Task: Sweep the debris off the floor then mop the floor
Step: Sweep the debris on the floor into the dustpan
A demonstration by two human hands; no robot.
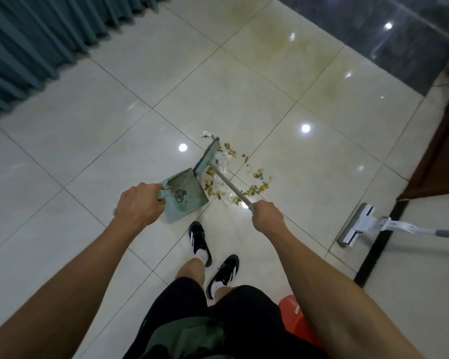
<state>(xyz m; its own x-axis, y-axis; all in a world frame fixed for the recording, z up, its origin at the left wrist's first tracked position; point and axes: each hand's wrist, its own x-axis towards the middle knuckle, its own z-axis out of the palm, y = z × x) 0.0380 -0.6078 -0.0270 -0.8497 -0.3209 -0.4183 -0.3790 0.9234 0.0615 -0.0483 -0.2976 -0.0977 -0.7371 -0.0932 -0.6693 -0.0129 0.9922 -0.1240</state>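
My left hand point(140, 204) grips the handle of a pale green dustpan point(186, 194) resting on the glossy cream tile floor point(88, 130). A small dark clump lies inside the pan. My right hand point(267, 216) grips the grey handle of a green broom point(208, 158), whose head stands just beyond the pan's far corner. Yellow and brown debris point(244, 177), with bits of clear plastic and white scraps, lies scattered on the floor to the right of the broom head and the pan.
A white flat mop point(358, 225) lies on the floor at right across a black strip. Teal curtains point(36, 40) hang at upper left. A red object point(298, 322) sits behind my right leg. Yellowish stains point(283, 40) mark the far tiles. Dark glossy flooring lies at upper right.
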